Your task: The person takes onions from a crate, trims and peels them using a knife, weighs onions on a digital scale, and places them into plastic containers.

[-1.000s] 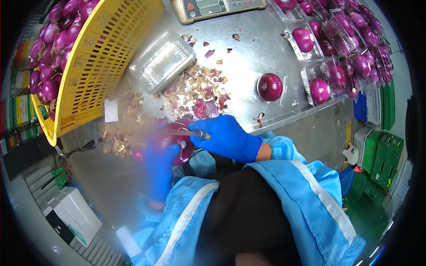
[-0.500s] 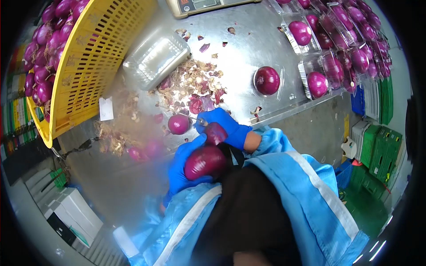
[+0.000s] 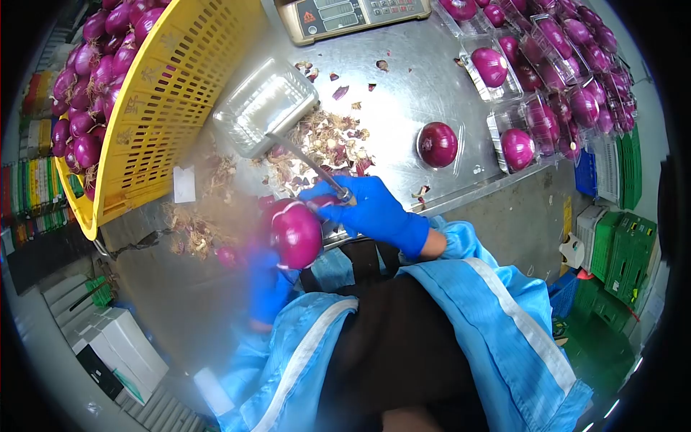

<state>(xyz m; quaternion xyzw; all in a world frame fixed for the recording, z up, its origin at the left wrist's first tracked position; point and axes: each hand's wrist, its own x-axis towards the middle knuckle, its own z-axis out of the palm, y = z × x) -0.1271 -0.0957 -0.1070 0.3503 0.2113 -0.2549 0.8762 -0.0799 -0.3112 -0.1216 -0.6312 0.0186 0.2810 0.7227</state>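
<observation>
A large red onion sits in my left hand, whose blue-gloved fingers are partly blurred behind and below it. My right hand, also in a blue glove, is closed round a knife. The blade points up and left, its tip near a clear plastic tray. My right fingertips come close to the onion; whether they touch it I cannot tell. Onion skins and root trimmings lie beyond my hands. Another red onion rests in a clear tray to the right.
A yellow perforated crate heaped with red onions leans at the left. A scale stands at the back. Packed onions in clear trays are piled at the right of the metal table. Green crates stand beyond, on the floor.
The onion in my left hand has moved up and left, away from my body. My right hand has turned so the knife blade now shows, pointing up-left. The view has shifted slightly.
</observation>
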